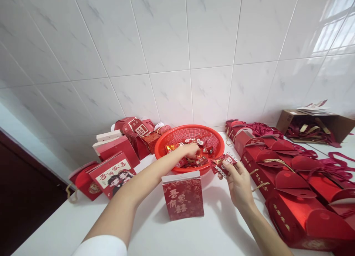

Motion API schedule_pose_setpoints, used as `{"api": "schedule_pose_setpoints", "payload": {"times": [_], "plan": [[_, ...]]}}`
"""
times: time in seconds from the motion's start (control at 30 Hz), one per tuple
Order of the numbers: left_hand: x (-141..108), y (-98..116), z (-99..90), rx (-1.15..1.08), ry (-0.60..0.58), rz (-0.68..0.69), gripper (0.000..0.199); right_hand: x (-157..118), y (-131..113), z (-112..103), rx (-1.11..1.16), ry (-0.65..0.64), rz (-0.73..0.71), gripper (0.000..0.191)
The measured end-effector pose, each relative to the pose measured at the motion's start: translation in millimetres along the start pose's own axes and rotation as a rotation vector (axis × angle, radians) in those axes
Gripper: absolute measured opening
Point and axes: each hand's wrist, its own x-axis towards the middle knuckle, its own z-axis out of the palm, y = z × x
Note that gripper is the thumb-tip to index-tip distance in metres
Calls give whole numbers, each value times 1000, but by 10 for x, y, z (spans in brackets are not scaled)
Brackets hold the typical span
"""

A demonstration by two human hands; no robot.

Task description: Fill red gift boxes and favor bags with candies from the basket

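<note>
A red plastic colander (191,128) holds several candies in red and gold wrappers (202,160). My left hand (192,150) reaches down into it among the candies, fingers curled together; what they pinch is hidden. To the right of the colander's rim, my right hand (235,174) grips a few red wrapped candies (222,165) between thumb and fingers. Between my forearms, a dark red gift box (183,198) with gold lettering stands upright on the white table (169,237), close in front of the colander.
Left, several red gift boxes (115,174) lean in a cluster. Along the right, rows of closed red boxes (294,208) with rope handles stand beside magenta ribbons (327,167). A cardboard box (285,125) lies at the back right. The tiled wall (172,97) rises behind.
</note>
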Motion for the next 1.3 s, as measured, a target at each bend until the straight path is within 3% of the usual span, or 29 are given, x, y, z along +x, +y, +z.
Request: {"api": "schedule_pose_setpoints", "payload": {"times": [0.13, 0.23, 0.43, 0.6, 0.8, 0.87, 0.97, 1.07, 1.2, 1.3], "plan": [[-85, -36, -122, -136, 47, -12, 8, -4, 8, -8, -6, -4, -1, 32], [-191, -72, -267, -244, 149, 12, 15, -7, -1, -1, 1, -22, -3, 33], [-456, -78, -378, -855, 573, 140, 38, -31, -19, -1, -4, -105, 76, 36], [-826, 110, -456, -1026, 844, 183, 42, -70, -45, 31, -5, -223, 139, 41], [-1363, 534, -527, -787, 765, 427, 14, -85, -55, 43, -28, -232, 136, 51], [-1469, 654, -506, -686, 748, 435, 8, -86, -62, 42, -29, -219, 133, 58], [-1524, 736, -477, -604, 727, 393, 17, -86, -77, 46, -28, -212, 137, 62], [-1491, 668, -472, -595, 702, 329, 18, -78, -79, 40, -33, -193, 140, 56], [-1420, 414, -452, -646, 707, 226, 10, -59, -65, 6, -41, -171, 119, 50], [-1394, 237, -390, -681, 679, 134, 16, -54, -57, -15, -48, -174, 103, 46]]}}
